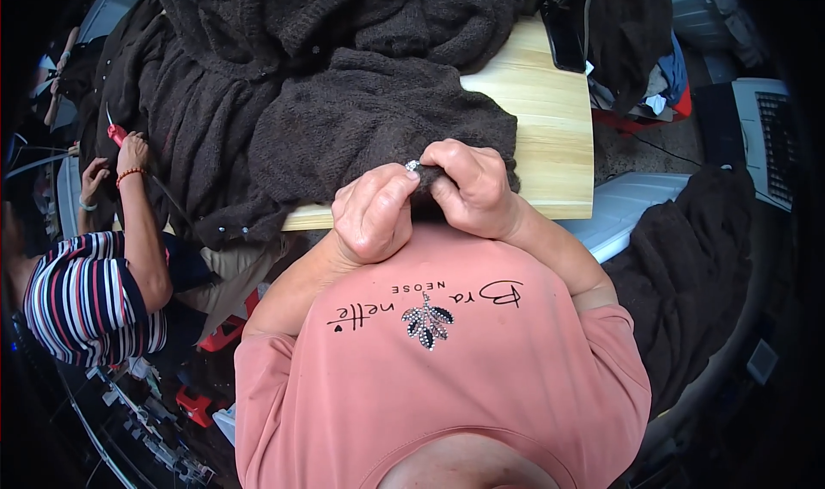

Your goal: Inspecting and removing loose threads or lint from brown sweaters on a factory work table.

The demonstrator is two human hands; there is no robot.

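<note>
Just in front of my chest, both hands meet at the near edge of a dark brown knitted garment [369, 119]. My left hand [376, 212] is closed, with thumb and forefinger pinching the knit beside a small shiny silvery button [412, 166]. Right against that button, my right hand [474, 186] is also closed, its bent fingers gripping the garment's edge. The fingertips hide most of the spot between them, so I cannot make out any needle or thread. The rest of the garment lies in folds on the table.
More dark knitwear [258, 25] is heaped across the light wooden table [554, 137]. A black phone [565, 42] lies at the far right corner. At the left, a co-worker's hand [132, 152] holds a red-handled tool [117, 134]. Dark knitwear [687, 274] hangs at my right.
</note>
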